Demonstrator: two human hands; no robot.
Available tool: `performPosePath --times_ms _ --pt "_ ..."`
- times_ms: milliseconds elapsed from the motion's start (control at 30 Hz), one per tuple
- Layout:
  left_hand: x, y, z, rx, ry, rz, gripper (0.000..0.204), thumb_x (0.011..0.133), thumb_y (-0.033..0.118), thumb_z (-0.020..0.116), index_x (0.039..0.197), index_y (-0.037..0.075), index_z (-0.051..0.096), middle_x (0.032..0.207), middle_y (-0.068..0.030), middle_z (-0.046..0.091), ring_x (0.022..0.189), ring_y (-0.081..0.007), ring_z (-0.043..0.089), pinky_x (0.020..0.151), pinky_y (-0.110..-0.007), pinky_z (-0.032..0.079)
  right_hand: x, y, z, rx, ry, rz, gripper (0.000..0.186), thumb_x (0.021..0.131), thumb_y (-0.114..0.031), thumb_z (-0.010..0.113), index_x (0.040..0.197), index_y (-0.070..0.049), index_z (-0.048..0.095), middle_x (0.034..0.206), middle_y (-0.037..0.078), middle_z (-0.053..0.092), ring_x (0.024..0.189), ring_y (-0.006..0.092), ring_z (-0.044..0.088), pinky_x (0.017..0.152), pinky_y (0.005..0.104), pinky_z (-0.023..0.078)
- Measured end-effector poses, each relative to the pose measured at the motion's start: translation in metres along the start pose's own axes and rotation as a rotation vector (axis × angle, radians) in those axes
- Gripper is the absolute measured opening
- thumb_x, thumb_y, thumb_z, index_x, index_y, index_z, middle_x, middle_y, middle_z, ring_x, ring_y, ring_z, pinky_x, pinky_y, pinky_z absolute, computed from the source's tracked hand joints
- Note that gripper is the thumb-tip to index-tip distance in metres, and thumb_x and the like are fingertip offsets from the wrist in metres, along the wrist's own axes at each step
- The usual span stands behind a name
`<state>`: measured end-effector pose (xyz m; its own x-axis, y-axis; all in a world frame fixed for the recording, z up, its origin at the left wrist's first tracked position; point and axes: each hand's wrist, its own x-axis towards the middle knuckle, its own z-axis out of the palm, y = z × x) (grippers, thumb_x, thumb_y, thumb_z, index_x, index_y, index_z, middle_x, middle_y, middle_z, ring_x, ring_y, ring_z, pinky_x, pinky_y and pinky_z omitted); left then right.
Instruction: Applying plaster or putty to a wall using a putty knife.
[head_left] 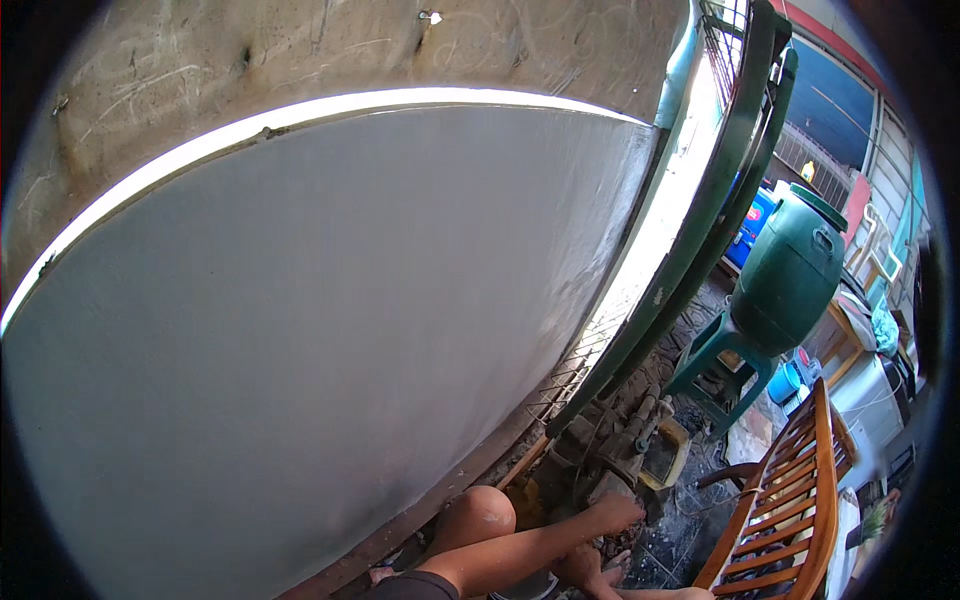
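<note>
My left arm stretches over my bent knee, and my left hand is closed near a small grey object among pipes and rubble; what it grips is hidden. Low at the bottom edge, partly cut off, is what looks like my right hand, too unclear to tell its fingers. A large smooth grey panel stands beside my knee, below a scuffed tan board.
A slatted wooden bench is close on my right. A green barrel rests on a green plastic stool, near a yellowish container and a blue bucket. Green metal frames lean along the panel's right end.
</note>
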<state>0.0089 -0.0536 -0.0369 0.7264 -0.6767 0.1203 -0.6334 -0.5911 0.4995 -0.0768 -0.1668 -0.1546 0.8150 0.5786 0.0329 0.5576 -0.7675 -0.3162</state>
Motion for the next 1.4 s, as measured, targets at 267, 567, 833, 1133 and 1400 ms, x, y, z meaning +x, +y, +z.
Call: performPosePath --times_ms 267,567,833,1133,1400 --pt "0.009 0.002 0.016 0.170 -0.291 -0.147 0.038 0.075 0.013 0.067 0.113 0.012 0.060 0.094 -0.0083 0.069 0.091 -0.0294 0.067 0.062 -0.051 0.053 0.001 -0.017 -0.019 0.005 -0.205 0.192 0.038 0.075 -0.041 0.065 0.096 -0.010 0.068 0.088 0.016 0.069 0.088 0.0341 0.066 0.073 0.0449 0.053" --pt "0.014 -0.004 0.028 0.048 -0.087 -0.029 0.012 0.070 0.017 0.067 0.081 0.012 0.069 0.087 -0.0059 0.069 0.086 -0.0295 0.067 0.064 -0.051 0.052 0.031 -0.010 0.009 0.072 -0.291 -0.029 0.045 0.074 -0.044 0.068 0.103 -0.010 0.066 0.097 0.017 0.068 0.093 0.0342 0.065 0.079 0.0450 0.051" --pt "0.023 -0.018 0.062 0.182 -0.241 -0.004 0.020 0.064 0.022 0.070 0.082 0.014 0.069 0.085 -0.0078 0.068 0.085 -0.0292 0.066 0.066 -0.049 0.052 0.057 -0.026 0.040 0.096 -0.386 -0.407 0.046 0.074 -0.044 0.068 0.104 -0.009 0.066 0.099 0.017 0.067 0.095 0.0342 0.064 0.081 0.0450 0.050" --pt "0.051 -0.038 0.134 0.339 0.140 0.206 0.026 0.058 0.027 0.071 0.079 0.013 0.069 0.075 -0.0078 0.067 0.077 -0.0298 0.066 0.060 -0.049 0.052 0.076 -0.066 0.063 0.148 -0.427 -0.750 0.048 0.074 -0.045 0.069 0.105 -0.009 0.065 0.102 0.018 0.067 0.097 0.0342 0.063 0.084 0.0449 0.049" --pt "0.015 -0.008 0.078 0.205 -0.152 -0.033 0.014 0.076 0.021 0.064 0.082 0.015 0.075 0.083 -0.0031 0.072 0.074 -0.0225 0.068 0.061 -0.042 0.052 -0.009 0.008 0.008 0.043 -0.197 -0.301 0.049 0.074 -0.045 0.070 0.106 -0.008 0.065 0.104 0.018 0.066 0.098 0.0341 0.063 0.086 0.0449 0.048"
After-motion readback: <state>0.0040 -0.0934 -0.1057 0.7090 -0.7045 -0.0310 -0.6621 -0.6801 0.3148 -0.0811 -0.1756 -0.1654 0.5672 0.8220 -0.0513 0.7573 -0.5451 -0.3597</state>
